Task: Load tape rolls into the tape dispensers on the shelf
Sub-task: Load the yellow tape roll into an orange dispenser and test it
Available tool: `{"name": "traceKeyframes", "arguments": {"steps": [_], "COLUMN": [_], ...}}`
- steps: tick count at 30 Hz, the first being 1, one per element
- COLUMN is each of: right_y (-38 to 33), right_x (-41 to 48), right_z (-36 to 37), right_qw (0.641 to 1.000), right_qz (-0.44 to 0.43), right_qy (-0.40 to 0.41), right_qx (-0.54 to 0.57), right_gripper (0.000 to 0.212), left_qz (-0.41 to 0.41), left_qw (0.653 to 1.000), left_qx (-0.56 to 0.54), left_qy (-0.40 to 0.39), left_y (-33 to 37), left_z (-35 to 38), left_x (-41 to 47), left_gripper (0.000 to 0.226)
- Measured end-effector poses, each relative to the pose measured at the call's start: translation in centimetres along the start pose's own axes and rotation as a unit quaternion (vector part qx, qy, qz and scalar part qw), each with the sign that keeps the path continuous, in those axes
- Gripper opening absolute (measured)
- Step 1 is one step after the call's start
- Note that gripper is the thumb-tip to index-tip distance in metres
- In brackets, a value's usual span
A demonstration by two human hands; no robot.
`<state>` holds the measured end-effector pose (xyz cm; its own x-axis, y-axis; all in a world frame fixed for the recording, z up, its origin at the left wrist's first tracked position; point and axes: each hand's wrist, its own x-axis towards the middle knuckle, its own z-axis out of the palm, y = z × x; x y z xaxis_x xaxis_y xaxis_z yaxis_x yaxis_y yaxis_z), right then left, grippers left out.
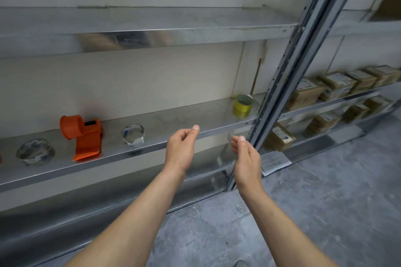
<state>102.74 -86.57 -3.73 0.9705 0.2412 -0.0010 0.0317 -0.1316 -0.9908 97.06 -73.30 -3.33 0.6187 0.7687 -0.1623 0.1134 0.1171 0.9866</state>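
Left of both hands, on the middle shelf (195, 118), stands the orange dispenser (83, 136), well apart from either set of fingers. That leftward offset is what the next move turns on.

The left hand (181, 149) hangs in front of the shelf edge with its fingers (195, 127) curled in and index tip against thumb. I see nothing between them.

The right hand (246, 156) is level with it and just beside the upright post (282, 84). Its fingers seem to pinch a small clear scrap (229, 137), maybe a tape end; too blurred to say.

- **Near clear roll** (132, 135): up-left of the left fingers, between them and the dispenser. It looks to lie flat, hole up.
- **Far clear roll** (35, 152): past the dispenser, also flat, farthest from both hands.
- **Yellow roll** (242, 106): behind and above the right fingers, at the back of the shelf by the post.

The dispenser's long axis runs back to front, with the round hub at the rear left and the flat foot toward the shelf lip. The hub looks bare to me, so nothing is loaded yet.

My call is that the left hand is nearer both the near clear roll and the dispenser, so it should reach up-left. The right hand needs to be rid of the scrap first. The roll will have to be tipped on edge to slide onto the hub.
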Motion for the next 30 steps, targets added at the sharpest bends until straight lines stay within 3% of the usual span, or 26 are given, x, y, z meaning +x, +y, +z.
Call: {"name": "traceKeyframes", "arguments": {"steps": [6, 11, 15, 20, 25, 30], "right_y": [0.8, 0.9, 1.3, 1.6, 2.3, 2.9], "right_x": [6.2, 11.9, 16.0, 19.2, 22.6, 25.4], "right_z": [-3.8, -7.1, -9.0, -10.2, -10.0, -8.1], "right_qw": [0.999, 0.999, 0.997, 0.996, 0.994, 0.993], "right_qz": [-0.008, 0.017, 0.007, 0.008, 0.023, 0.034], "right_qy": [-0.019, -0.043, -0.070, -0.086, -0.106, -0.109], "right_qx": [0.026, 0.021, 0.017, 0.028, 0.005, -0.035], "right_gripper": [0.048, 0.035, 0.039, 0.039, 0.017, 0.032], "left_qz": [-0.006, -0.024, -0.027, -0.024, -0.031, -0.043], "left_qw": [1.000, 0.999, 0.998, 0.998, 0.998, 0.997], "left_qx": [0.006, 0.008, 0.001, 0.000, 0.003, 0.007], "left_qy": [0.008, 0.034, 0.052, 0.062, 0.063, 0.062], "left_y": [0.2, 0.4, 0.6, 0.8, 0.8, 0.5], "left_z": [6.9, 12.8, 16.5, 19.5, 21.2, 21.5], "left_x": [2.3, 4.1, 5.3, 7.0, 9.6, 13.3], "left_gripper": [0.027, 0.026, 0.027, 0.027, 0.025, 0.029]}}
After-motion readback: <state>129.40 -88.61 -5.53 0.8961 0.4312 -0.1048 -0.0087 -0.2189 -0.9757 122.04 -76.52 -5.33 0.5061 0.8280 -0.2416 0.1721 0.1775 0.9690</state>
